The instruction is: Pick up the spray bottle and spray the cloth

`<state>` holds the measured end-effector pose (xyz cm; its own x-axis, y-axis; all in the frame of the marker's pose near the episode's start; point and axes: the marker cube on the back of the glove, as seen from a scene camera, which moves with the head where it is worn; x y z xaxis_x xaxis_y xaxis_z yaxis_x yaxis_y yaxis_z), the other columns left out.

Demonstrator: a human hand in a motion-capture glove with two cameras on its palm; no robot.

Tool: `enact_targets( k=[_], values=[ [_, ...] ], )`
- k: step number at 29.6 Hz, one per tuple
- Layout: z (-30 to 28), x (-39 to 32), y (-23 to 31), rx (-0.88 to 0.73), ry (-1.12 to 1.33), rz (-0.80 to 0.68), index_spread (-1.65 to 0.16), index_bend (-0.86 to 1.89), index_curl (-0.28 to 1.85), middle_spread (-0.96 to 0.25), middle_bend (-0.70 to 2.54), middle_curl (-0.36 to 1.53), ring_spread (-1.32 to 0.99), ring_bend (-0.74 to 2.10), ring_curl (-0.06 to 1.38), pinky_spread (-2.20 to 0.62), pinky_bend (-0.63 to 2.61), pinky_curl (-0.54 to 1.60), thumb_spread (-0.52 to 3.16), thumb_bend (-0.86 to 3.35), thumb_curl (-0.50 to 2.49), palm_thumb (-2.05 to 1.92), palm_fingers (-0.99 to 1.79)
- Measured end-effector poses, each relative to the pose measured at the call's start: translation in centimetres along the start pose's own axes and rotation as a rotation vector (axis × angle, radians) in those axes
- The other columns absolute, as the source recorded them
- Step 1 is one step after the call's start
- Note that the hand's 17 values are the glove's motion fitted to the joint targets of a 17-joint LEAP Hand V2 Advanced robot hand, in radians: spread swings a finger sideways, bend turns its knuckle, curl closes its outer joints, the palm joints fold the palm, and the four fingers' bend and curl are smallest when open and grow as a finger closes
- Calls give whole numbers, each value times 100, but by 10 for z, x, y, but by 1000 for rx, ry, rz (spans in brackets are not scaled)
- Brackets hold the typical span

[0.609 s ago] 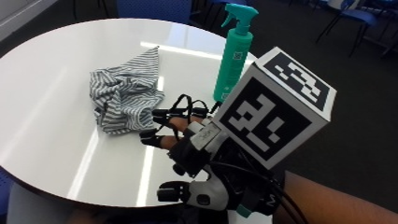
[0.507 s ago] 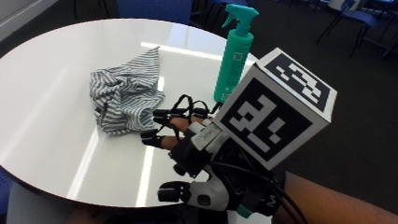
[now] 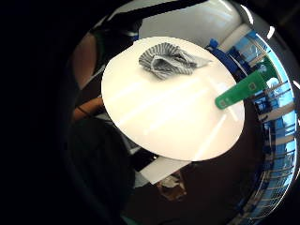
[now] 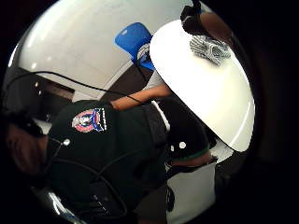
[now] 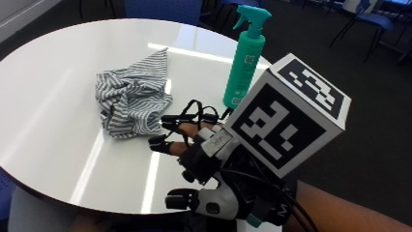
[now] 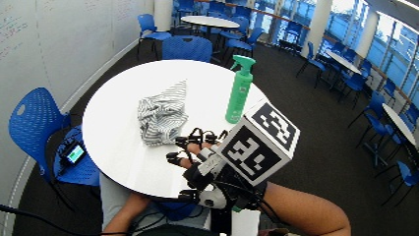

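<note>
- The gloved right hand hovers above the white round table, fingers loosely extended, holding nothing.
- A teal spray bottle stands upright beyond it (small label, unreadable).
- A crumpled striped cloth lies beside the fingers, apart from the bottle.

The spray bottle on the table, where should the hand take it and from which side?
Wrap the spray bottle around its neck just under the trigger head, coming from the near side: it stands upright, apart from the striped cloth, with the nozzle pointing toward the cloth.
</note>
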<state>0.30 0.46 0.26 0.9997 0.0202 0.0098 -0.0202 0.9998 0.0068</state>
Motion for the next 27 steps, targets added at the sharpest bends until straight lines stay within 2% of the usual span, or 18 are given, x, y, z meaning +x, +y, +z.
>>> enact_targets(
  k=[12,27],
  values=[
    [1,17,-6,32,18,49,-40,24,32,-3,16,23,-2,26,23,24,20,25,116,14,19,50,59],
    [-7,74,-33,201,-34,214,-41,20,35,-3,16,24,-2,25,26,24,20,30,121,8,24,55,61]
  ],
)
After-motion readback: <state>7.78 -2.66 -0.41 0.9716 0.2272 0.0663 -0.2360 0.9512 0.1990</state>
